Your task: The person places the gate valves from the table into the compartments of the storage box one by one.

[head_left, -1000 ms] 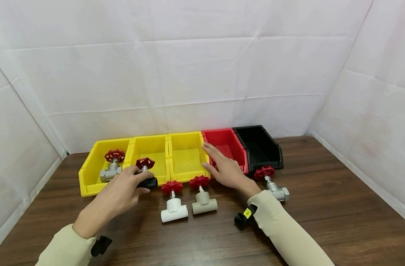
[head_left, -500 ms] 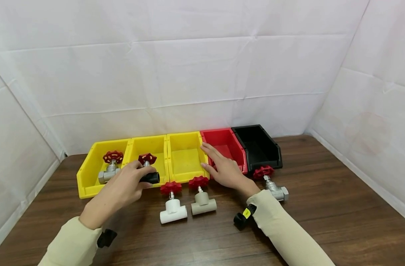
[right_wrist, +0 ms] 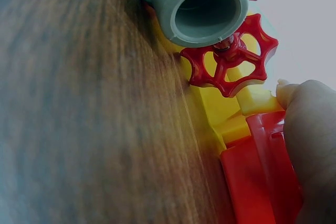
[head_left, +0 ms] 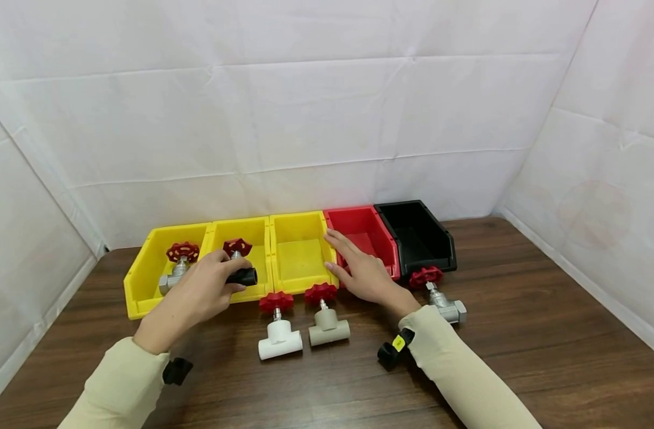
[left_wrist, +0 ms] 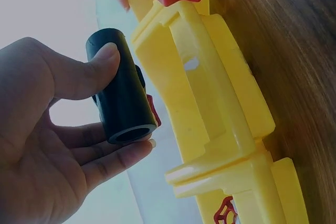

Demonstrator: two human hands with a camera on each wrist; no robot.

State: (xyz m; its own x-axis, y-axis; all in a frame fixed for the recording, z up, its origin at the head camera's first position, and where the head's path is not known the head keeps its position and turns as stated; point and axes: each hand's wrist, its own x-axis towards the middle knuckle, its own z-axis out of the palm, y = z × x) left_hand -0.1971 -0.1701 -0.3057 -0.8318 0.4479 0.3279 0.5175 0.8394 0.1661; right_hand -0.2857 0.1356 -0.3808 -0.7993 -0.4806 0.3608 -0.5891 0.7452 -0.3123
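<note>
My left hand (head_left: 198,292) pinches a black plastic pipe valve (head_left: 244,276) between thumb and fingers, over the front of the middle-left yellow bin (head_left: 258,235). Its red handwheel points up. The left wrist view shows the thumb across the black tube (left_wrist: 123,100). My right hand (head_left: 365,275), fingers extended, rests on the wall between the rightmost yellow bin (head_left: 300,253) and the red bin (head_left: 359,223). Close by stand a white valve (head_left: 280,341) and a grey-beige valve (head_left: 329,328), both with red handwheels.
A metal valve with a red handwheel lies in the leftmost yellow bin (head_left: 139,292). Another metal valve (head_left: 446,307) lies on the wooden table (head_left: 541,310), in front of the black bin (head_left: 415,238). White sheeting (head_left: 327,119) closes the back and sides.
My left hand has brought the black valve slightly up and to the right, farther over the middle-left yellow bin. My right hand has stayed in place.
</note>
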